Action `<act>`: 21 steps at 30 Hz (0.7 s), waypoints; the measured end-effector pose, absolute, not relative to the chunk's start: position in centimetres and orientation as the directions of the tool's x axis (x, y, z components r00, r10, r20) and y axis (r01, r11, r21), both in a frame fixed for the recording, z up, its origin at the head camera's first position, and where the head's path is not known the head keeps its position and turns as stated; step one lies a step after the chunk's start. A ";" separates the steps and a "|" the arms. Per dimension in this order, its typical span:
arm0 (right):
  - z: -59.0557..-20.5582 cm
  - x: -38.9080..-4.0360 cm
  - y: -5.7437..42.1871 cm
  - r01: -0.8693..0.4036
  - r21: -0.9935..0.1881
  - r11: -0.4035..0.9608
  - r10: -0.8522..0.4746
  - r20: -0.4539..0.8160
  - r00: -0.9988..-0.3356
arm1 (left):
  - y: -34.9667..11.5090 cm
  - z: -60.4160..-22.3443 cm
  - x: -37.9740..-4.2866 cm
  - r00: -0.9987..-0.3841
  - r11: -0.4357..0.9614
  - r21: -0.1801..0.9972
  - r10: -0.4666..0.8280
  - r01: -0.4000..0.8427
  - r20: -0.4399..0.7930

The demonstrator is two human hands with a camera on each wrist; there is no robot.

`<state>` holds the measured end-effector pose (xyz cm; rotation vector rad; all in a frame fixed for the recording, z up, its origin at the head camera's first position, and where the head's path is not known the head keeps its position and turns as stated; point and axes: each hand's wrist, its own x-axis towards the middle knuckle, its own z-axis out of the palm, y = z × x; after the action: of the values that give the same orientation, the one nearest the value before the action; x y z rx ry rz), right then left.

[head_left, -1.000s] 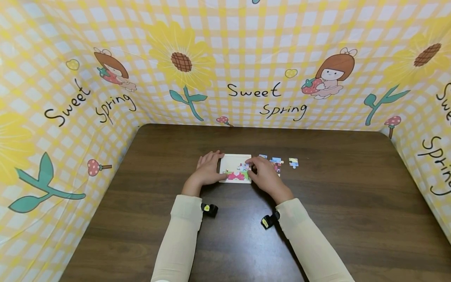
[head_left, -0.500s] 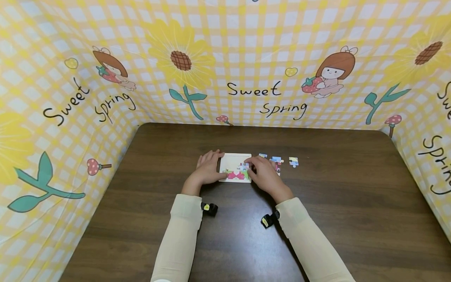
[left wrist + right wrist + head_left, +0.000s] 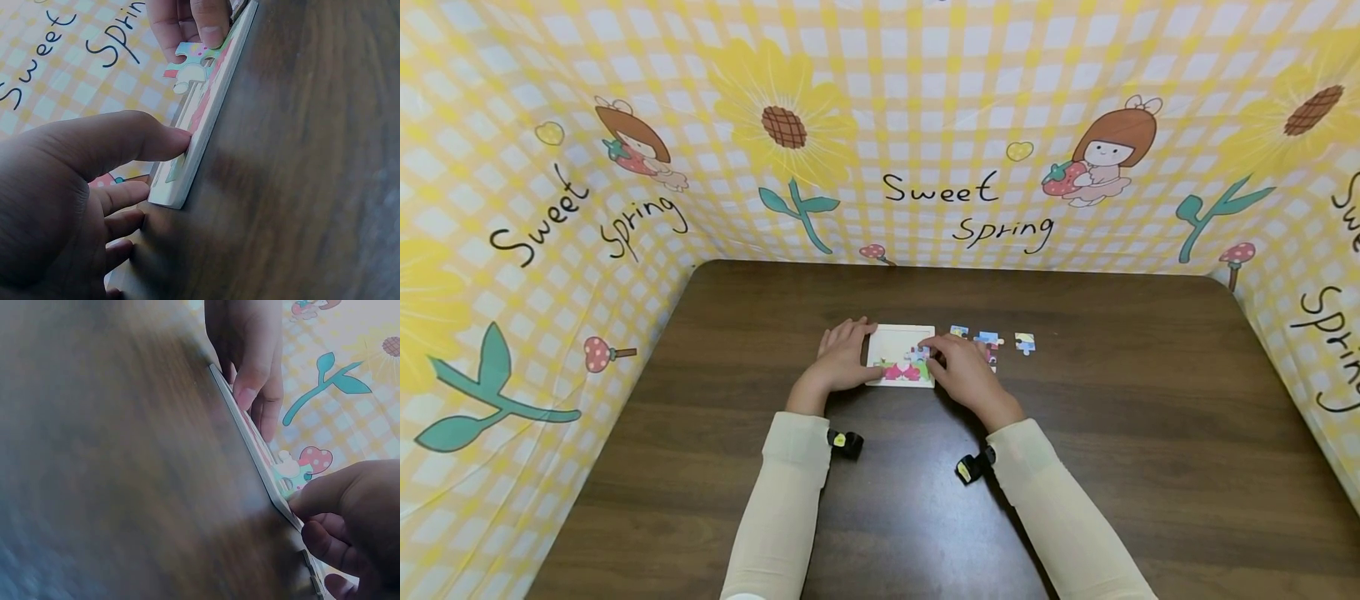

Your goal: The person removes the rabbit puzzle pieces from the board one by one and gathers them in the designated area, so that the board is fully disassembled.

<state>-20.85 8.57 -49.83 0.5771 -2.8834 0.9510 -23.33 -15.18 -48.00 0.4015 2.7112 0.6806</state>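
A white puzzle tray [image 3: 895, 338] lies on the table, with pink and green pieces [image 3: 902, 372] along its near side. My left hand [image 3: 838, 360] steadies its left end: the thumb presses the near corner and the fairly straight fingers reach along the edge. At the tray's right side my right hand [image 3: 966, 371] pinches a colourful puzzle piece [image 3: 195, 70] between thumb and fingers. That piece stands tilted above the pieces in the left wrist view. Its seating is partly hidden by my fingertips.
Several loose puzzle pieces [image 3: 988, 339] lie just right of the tray, some partly behind my right hand. One piece [image 3: 1025, 342] lies farther right, on its own. A yellow checked cloth [image 3: 880, 125] borders the brown wooden table [image 3: 895, 500] at the back and sides.
Both hands, the tray and the pieces keep nearly the same places. Only the head view has shifted very slightly.
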 end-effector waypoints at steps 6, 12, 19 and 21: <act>-49.7 -20.8 8.6 -0.359 -0.552 0.752 -0.334 0.151 -0.930 | -15.2 -48.0 -23.3 -0.913 0.850 0.490 0.338 0.192 -0.230; -49.8 -20.8 8.6 -0.359 -0.559 0.747 -0.331 0.155 -0.931 | -15.2 -48.0 -23.3 -0.910 0.854 0.485 0.337 0.188 -0.240; -49.9 -21.0 8.7 -0.388 -0.578 0.718 -0.336 0.201 -0.920 | -15.2 -48.0 -23.3 -0.911 0.857 0.483 0.330 0.180 -0.246; -50.0 -21.0 8.7 -0.394 -0.575 0.717 -0.338 0.208 -0.918 | -15.1 -48.0 -23.3 -0.912 0.857 0.482 0.330 0.181 -0.245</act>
<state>-21.02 8.74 -49.99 0.6044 -2.8292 0.9776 -23.33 -15.13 -48.04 0.3842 2.7122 0.6589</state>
